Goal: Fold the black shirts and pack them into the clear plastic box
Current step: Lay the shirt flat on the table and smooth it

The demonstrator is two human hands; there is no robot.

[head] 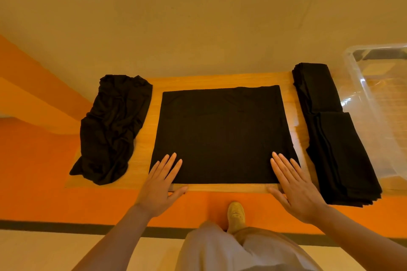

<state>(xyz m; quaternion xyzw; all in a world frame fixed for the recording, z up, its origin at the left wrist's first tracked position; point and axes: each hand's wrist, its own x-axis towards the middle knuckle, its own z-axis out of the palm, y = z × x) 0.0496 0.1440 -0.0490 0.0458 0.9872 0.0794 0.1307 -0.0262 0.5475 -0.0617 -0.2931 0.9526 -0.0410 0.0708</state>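
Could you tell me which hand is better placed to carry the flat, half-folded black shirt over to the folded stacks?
Probably the right hand: it rests on the half-folded black shirt's near right corner, beside the folded black shirt stacks and clear plastic box.

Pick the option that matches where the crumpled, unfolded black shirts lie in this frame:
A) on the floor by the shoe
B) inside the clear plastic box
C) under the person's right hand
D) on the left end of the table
D: the crumpled pile of black shirts sits at the left end of the wooden table, apart from the flat shirt that both hands press.
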